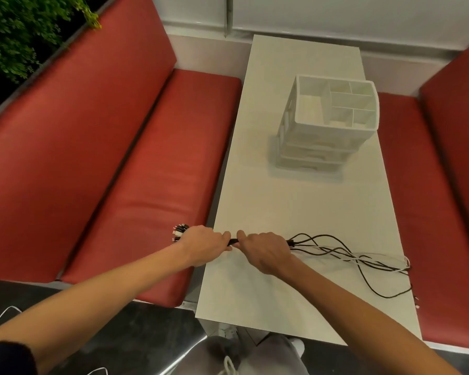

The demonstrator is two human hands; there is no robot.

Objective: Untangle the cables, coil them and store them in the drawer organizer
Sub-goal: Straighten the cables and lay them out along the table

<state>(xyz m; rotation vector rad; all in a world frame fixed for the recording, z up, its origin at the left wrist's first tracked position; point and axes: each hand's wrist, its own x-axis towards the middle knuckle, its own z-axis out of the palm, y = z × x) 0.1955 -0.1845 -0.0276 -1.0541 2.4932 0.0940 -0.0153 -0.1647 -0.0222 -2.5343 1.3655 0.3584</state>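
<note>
**Both hands clamped on the cable bundle at the counter's edge**

We see the left hand (203, 244) and the right hand (266, 251) side by side at the near left edge of the white counter (282, 207), almost touching. The fingers (226, 235) of both are curled tight round the same bundle of cables (336, 247), with a short black stretch of it showing between the two fists.

Left of the left hand, a cluster of plug ends (179, 231) sticks out past the counter's edge, above the red seat (146, 171). Right of the right hand, the cables fan out loose across the counter. We count several black strands and at least one white, crossing each other and reaching the right edge, and one black strand loops back toward the near side.

The white drawer organizer (333, 125) stands upright farther along the counter, well apart from the hands. Its open top is divided into compartments and its drawers are stacked beneath. We find no cable in the compartments we can see.
</note>
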